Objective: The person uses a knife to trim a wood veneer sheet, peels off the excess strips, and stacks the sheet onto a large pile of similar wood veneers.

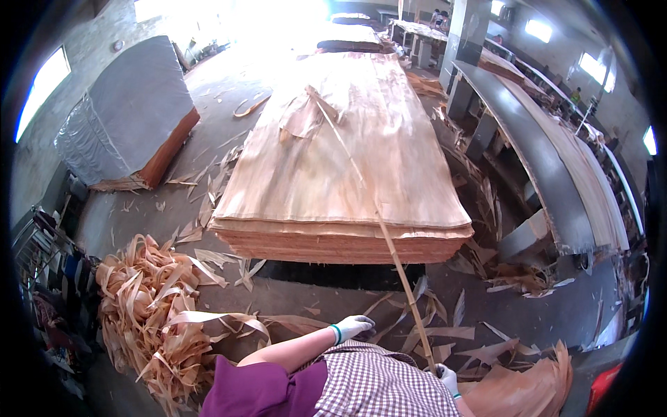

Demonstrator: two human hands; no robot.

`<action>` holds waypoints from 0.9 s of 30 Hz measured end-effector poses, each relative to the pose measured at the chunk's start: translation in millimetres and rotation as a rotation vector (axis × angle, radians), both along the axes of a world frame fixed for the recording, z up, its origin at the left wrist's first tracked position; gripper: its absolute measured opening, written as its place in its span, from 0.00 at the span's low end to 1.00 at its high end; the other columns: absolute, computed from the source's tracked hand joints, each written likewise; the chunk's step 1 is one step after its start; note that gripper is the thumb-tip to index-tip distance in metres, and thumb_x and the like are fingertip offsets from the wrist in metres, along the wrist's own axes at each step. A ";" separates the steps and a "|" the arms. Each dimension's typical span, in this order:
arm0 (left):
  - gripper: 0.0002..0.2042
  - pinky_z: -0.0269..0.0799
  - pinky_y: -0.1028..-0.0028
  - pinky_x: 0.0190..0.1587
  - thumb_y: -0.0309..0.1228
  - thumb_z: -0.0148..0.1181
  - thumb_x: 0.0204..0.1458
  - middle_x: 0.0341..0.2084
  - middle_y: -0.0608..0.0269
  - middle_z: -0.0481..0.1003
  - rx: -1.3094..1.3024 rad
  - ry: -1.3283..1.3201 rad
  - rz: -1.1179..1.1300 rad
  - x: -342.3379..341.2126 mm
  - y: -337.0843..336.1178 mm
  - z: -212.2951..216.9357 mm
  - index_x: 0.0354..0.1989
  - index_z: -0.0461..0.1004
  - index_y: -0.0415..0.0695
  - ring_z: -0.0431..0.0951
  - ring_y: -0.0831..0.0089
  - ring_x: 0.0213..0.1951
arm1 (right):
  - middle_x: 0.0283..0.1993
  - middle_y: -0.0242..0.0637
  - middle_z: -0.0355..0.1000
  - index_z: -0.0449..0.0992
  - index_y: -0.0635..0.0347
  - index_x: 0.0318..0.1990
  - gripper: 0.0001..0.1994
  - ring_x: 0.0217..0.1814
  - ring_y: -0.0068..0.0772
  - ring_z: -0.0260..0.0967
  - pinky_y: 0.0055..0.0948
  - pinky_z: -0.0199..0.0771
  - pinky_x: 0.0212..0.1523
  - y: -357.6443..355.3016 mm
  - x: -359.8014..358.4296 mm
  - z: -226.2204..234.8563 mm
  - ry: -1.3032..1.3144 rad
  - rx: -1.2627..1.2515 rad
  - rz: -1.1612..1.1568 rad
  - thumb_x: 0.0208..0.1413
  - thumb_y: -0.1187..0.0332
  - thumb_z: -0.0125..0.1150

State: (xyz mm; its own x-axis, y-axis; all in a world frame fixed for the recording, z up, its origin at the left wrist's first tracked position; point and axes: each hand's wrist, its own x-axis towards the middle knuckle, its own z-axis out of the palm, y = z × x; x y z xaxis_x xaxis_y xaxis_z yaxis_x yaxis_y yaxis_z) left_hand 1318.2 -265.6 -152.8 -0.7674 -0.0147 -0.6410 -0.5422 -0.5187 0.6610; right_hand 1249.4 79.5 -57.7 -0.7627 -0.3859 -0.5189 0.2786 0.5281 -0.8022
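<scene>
A long thin wooden pole point(394, 254) slants from my right side forward over a stack of veneer sheets point(340, 167). My right hand point(448, 379), in a white glove, is closed around the pole's near end. The far end of the pole touches a loose torn piece of veneer point(301, 119) on the stack's top sheet, toward its far left. My left hand point(354, 326), gloved white with a green cuff, is in front of my checked apron point(379, 382). Its fingers look curled together, and I see nothing held in them; its palm side is partly hidden.
A tangled heap of veneer strips point(149, 299) lies on the left floor. Behind it stands a covered sheet stack point(139, 111). To the right runs a long dark-topped table point(531, 146). Veneer scraps point(497, 351) litter the floor, and a pillar point(464, 35) rises at far right.
</scene>
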 end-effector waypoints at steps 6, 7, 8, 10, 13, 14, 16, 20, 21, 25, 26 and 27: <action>0.11 0.74 0.71 0.43 0.29 0.53 0.57 0.38 0.56 0.78 0.067 0.009 0.093 14.9 -17.2 -17.5 0.47 0.72 0.38 0.79 0.69 0.37 | 0.28 0.32 0.74 0.76 0.64 0.30 0.02 0.30 0.21 0.69 0.25 0.71 0.37 12.2 12.5 -7.6 0.137 -0.126 -0.295 0.47 0.77 0.60; 0.11 0.74 0.70 0.44 0.28 0.53 0.57 0.37 0.57 0.78 0.023 -0.030 0.087 14.0 -16.7 -24.4 0.47 0.72 0.38 0.79 0.69 0.37 | 0.25 0.30 0.72 0.75 0.62 0.30 0.02 0.24 0.20 0.67 0.24 0.70 0.29 16.3 8.4 -11.1 0.190 -0.071 -0.337 0.48 0.75 0.59; 0.11 0.75 0.70 0.43 0.28 0.53 0.57 0.37 0.56 0.78 0.036 -0.070 0.095 15.1 -14.4 -26.4 0.46 0.72 0.38 0.79 0.69 0.36 | 0.23 0.29 0.70 0.75 0.61 0.30 0.02 0.20 0.19 0.65 0.23 0.67 0.23 10.7 2.0 -1.8 0.208 -0.066 -0.393 0.48 0.74 0.58; 0.11 0.75 0.69 0.42 0.28 0.53 0.57 0.37 0.55 0.78 0.058 -0.091 0.091 11.4 -10.0 -24.2 0.46 0.72 0.38 0.79 0.67 0.36 | 0.18 0.26 0.65 0.74 0.59 0.29 0.02 0.11 0.17 0.58 0.21 0.57 0.10 18.4 -10.6 -6.2 0.247 -0.017 -0.482 0.49 0.73 0.56; 0.11 0.76 0.69 0.40 0.27 0.53 0.56 0.36 0.55 0.78 0.060 -0.074 0.026 1.2 -0.6 -24.1 0.46 0.73 0.39 0.79 0.67 0.36 | 0.16 0.27 0.63 0.73 0.59 0.29 0.01 0.09 0.20 0.58 0.22 0.59 0.09 33.0 -19.3 -1.2 0.145 0.023 -0.600 0.49 0.74 0.55; 0.11 0.76 0.70 0.39 0.28 0.53 0.56 0.36 0.56 0.78 0.025 -0.069 0.000 -0.8 3.3 -26.2 0.46 0.73 0.39 0.79 0.68 0.35 | 0.16 0.27 0.63 0.73 0.59 0.29 0.01 0.09 0.20 0.58 0.22 0.59 0.09 36.7 -16.0 2.2 0.097 -0.003 -0.594 0.49 0.74 0.55; 0.11 0.75 0.72 0.37 0.29 0.53 0.56 0.36 0.58 0.79 -0.008 -0.062 -0.053 -5.3 9.5 -30.7 0.46 0.73 0.40 0.79 0.70 0.34 | 0.16 0.28 0.63 0.73 0.59 0.29 0.01 0.08 0.21 0.58 0.23 0.59 0.09 42.8 -7.0 12.4 0.002 -0.055 -0.578 0.50 0.74 0.55; 0.12 0.74 0.74 0.34 0.30 0.53 0.56 0.35 0.60 0.79 -0.136 -0.034 -0.180 -17.2 22.8 -29.5 0.47 0.72 0.41 0.79 0.73 0.32 | 0.16 0.26 0.65 0.75 0.60 0.29 0.02 0.12 0.18 0.60 0.20 0.60 0.13 27.1 8.5 18.9 0.078 -0.036 -0.352 0.49 0.74 0.57; 0.12 0.73 0.74 0.34 0.31 0.53 0.56 0.35 0.61 0.79 -0.205 -0.017 -0.210 -19.7 25.2 -27.7 0.47 0.72 0.41 0.79 0.74 0.32 | 0.19 0.24 0.66 0.76 0.61 0.29 0.01 0.18 0.15 0.61 0.18 0.61 0.19 25.0 6.9 4.8 0.103 -0.020 -0.304 0.49 0.74 0.58; 0.13 0.74 0.73 0.37 0.30 0.54 0.55 0.35 0.59 0.79 -0.180 -0.045 -0.164 -12.2 25.6 -32.2 0.47 0.72 0.39 0.79 0.73 0.34 | 0.25 0.23 0.69 0.77 0.61 0.31 0.02 0.25 0.13 0.62 0.18 0.64 0.27 1.4 -6.1 -21.0 -0.016 -0.123 -0.148 0.48 0.75 0.60; 0.12 0.74 0.73 0.40 0.30 0.55 0.55 0.36 0.59 0.78 -0.212 -0.047 -0.158 -9.8 23.3 -32.3 0.46 0.73 0.39 0.78 0.72 0.36 | 0.25 0.23 0.70 0.76 0.61 0.31 0.03 0.25 0.13 0.63 0.18 0.65 0.28 -7.7 -10.5 -26.7 -0.016 -0.131 -0.125 0.48 0.74 0.61; 0.12 0.73 0.73 0.43 0.29 0.55 0.55 0.37 0.59 0.78 -0.240 -0.049 -0.153 -5.3 20.3 -32.2 0.46 0.74 0.38 0.78 0.71 0.38 | 0.25 0.24 0.70 0.76 0.62 0.31 0.03 0.26 0.14 0.63 0.19 0.65 0.29 -16.9 -13.4 -30.8 -0.015 -0.134 -0.102 0.48 0.74 0.61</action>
